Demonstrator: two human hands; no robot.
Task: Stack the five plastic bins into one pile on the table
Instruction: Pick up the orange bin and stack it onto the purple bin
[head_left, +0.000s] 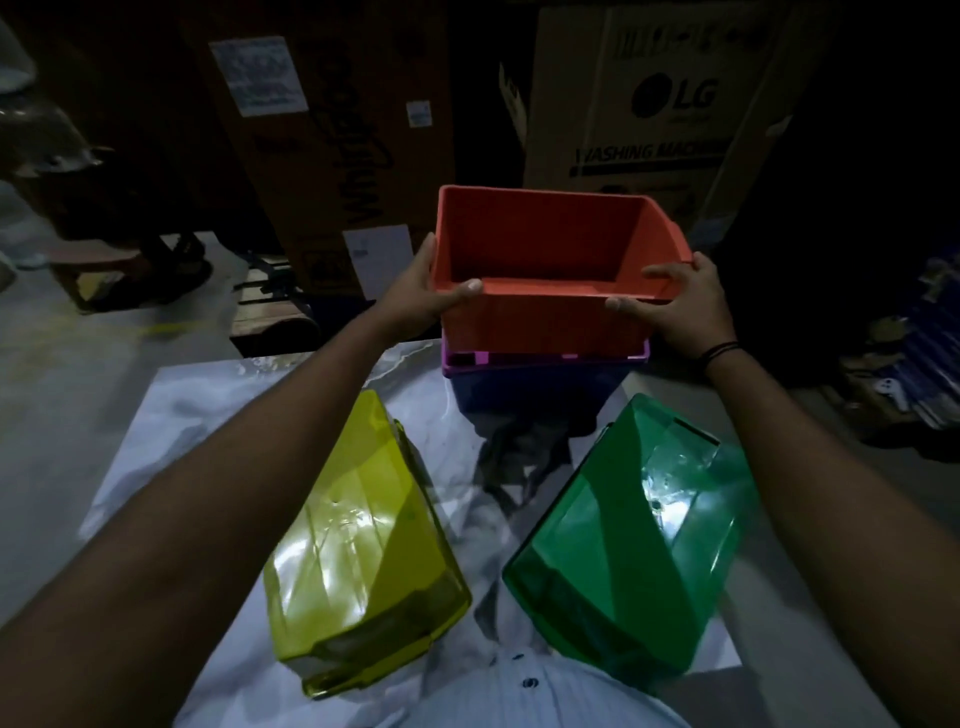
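A red bin sits upright, open side up, on top of a purple bin, which rests in a blue bin at the far side of the table. My left hand grips the red bin's left wall, thumb over the near rim. My right hand holds its right near corner. A yellow bin lies upside down at the near left. A green bin lies upside down at the near right. Only the purple bin's rim shows.
The table has a shiny white cover. Large cardboard boxes stand behind the stack. A wooden pallet lies on the floor at the far left. Dark goods are piled at the right.
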